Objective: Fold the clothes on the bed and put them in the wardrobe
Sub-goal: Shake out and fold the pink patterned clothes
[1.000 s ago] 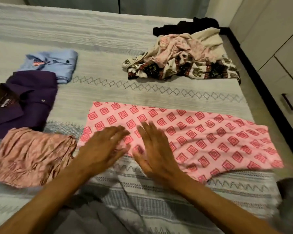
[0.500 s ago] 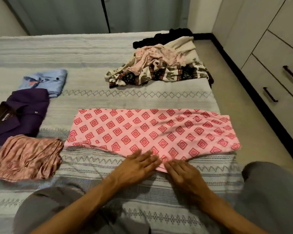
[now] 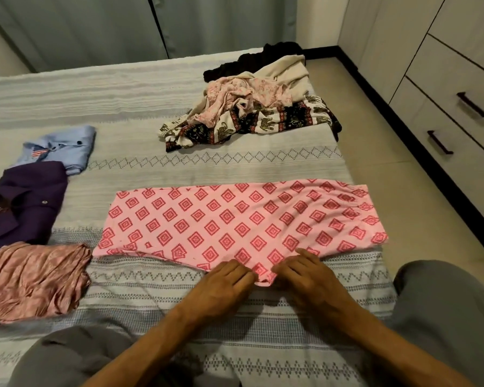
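A pink garment with red diamond print [image 3: 235, 219] lies flat across the bed [image 3: 151, 96], and its right end reaches the bed's edge. My left hand [image 3: 224, 286] and my right hand [image 3: 305, 277] sit side by side at its near hem. The curled fingers of both hands pinch the pointed bit of hem between them. Three folded pieces lie at the left: a light blue shirt [image 3: 65, 146], a purple shirt [image 3: 23, 202] and a shiny pink cloth [image 3: 34, 280]. A heap of unfolded clothes [image 3: 252, 107] lies at the far right of the bed.
Wardrobe drawers with dark handles [image 3: 472, 104] line the right wall. A strip of tiled floor [image 3: 389, 169] runs between them and the bed. Grey curtains [image 3: 151, 26] hang behind the bed. My knees in grey trousers [image 3: 442, 317] rest at the bed's near edge.
Both hands slid back from the middle of the pink garment to its near hem and their fingers curled onto it. The view pulled back and tilted up.
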The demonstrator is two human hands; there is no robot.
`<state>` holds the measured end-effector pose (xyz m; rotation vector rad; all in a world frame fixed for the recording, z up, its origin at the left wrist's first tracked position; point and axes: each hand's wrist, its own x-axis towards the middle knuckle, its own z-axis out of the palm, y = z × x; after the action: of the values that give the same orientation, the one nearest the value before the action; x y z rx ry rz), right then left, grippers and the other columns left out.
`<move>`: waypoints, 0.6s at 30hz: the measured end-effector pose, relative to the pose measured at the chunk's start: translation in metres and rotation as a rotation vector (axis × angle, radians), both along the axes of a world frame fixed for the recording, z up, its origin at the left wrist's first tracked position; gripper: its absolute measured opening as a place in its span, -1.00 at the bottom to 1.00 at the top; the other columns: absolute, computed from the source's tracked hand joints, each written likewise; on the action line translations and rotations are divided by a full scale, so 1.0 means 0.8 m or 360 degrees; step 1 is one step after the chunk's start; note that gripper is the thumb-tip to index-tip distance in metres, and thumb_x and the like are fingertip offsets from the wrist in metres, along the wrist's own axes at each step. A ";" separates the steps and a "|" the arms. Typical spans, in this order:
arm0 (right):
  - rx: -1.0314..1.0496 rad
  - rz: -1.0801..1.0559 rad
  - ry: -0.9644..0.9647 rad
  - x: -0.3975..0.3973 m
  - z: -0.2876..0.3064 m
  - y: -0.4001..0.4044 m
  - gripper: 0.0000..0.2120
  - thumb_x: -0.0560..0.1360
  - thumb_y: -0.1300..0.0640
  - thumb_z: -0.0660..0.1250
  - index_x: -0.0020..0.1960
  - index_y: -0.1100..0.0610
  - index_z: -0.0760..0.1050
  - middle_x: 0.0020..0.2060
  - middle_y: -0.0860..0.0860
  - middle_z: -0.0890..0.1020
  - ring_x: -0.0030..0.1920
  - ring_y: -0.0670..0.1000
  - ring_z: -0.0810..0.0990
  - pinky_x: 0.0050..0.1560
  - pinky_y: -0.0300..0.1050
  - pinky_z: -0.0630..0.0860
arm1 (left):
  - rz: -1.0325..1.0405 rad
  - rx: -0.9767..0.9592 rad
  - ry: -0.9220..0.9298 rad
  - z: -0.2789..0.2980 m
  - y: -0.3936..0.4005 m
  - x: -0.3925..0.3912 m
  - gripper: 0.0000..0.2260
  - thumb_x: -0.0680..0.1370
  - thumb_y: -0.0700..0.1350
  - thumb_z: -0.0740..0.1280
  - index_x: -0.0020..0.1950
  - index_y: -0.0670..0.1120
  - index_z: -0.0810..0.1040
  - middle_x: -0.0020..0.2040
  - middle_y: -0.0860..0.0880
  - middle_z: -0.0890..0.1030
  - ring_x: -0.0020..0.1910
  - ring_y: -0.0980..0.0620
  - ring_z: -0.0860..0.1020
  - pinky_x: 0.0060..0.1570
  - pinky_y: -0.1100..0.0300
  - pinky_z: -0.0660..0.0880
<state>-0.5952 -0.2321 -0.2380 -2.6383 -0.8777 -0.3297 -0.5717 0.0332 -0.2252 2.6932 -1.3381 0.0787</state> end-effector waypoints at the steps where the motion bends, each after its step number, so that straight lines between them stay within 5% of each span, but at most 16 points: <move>1: 0.0099 0.0001 0.0103 0.004 0.005 0.000 -0.74 0.67 0.00 0.22 0.19 0.10 0.59 0.01 -0.02 0.67 0.02 -0.06 0.61 0.18 -0.04 0.60 | 0.0145 -0.0086 0.0104 0.009 -0.003 0.001 -0.75 0.70 0.05 0.23 0.34 -0.01 0.47 0.24 0.00 0.61 0.17 0.05 0.57 0.20 0.09 0.59; 3: 0.0349 -0.0075 0.0361 0.016 0.018 0.000 -0.78 0.72 -0.02 0.19 0.10 0.05 0.56 -0.11 -0.10 0.62 -0.14 -0.16 0.55 -0.10 -0.19 0.58 | 0.0372 -0.0263 0.0259 0.023 -0.008 0.011 -0.63 0.75 0.12 0.03 0.40 -0.02 0.45 0.29 -0.02 0.57 0.18 0.05 0.55 0.25 0.07 0.56; 5: 0.0544 -0.0228 0.0559 0.039 0.030 0.002 -0.79 0.73 -0.03 0.18 0.06 0.02 0.53 -0.19 -0.14 0.58 -0.23 -0.14 0.55 -0.25 -0.28 0.50 | 0.0520 -0.0497 0.0381 0.034 -0.019 0.035 -0.56 0.73 0.19 -0.05 0.36 -0.01 0.46 0.17 -0.02 0.63 -0.02 0.10 0.60 0.00 0.12 0.65; 7: 0.0637 -0.0364 0.0678 0.070 0.039 0.006 -0.79 0.73 -0.04 0.17 0.06 0.03 0.52 -0.23 -0.15 0.60 -0.25 -0.14 0.61 -0.33 -0.27 0.53 | 0.0588 -0.0694 0.0441 0.034 -0.024 0.069 -0.63 0.74 0.20 -0.03 0.28 0.05 0.45 0.01 0.04 0.68 -0.19 0.17 0.62 -0.29 0.23 0.63; 10: 0.0535 -0.0527 0.0818 0.117 0.036 0.012 -0.77 0.72 -0.09 0.16 0.08 0.01 0.51 -0.21 -0.10 0.64 -0.25 -0.13 0.63 -0.32 -0.18 0.58 | 0.0683 -0.0784 0.0562 0.021 -0.023 0.118 -0.69 0.72 0.23 0.05 0.26 0.11 0.46 -0.14 0.06 0.68 -0.27 0.14 0.65 -0.37 0.06 0.62; 14: 0.0064 -0.0665 0.0678 0.151 0.019 0.024 -0.70 0.73 -0.14 0.08 0.12 0.03 0.46 -0.20 -0.03 0.60 -0.20 0.05 0.58 -0.25 -0.06 0.47 | 0.0745 -0.0743 0.0589 0.004 -0.020 0.147 -0.71 0.70 0.25 0.11 0.27 0.15 0.48 -0.27 0.05 0.65 -0.36 0.16 0.61 -0.35 -0.04 0.59; 18: -0.0044 -0.0586 0.0339 0.153 0.011 0.036 -0.66 0.74 -0.14 -0.02 0.23 0.05 0.39 -0.28 -0.05 0.52 -0.33 0.06 0.55 -0.35 -0.02 0.51 | 0.0819 -0.0717 0.0496 0.002 -0.014 0.143 -0.70 0.72 0.26 0.10 0.28 0.15 0.47 -0.33 0.08 0.62 -0.37 0.18 0.59 -0.36 0.03 0.59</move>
<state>-0.4729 -0.2032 -0.2292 -2.7883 -0.3304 -0.1199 -0.4571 0.0218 -0.2235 2.4498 -0.4539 0.0071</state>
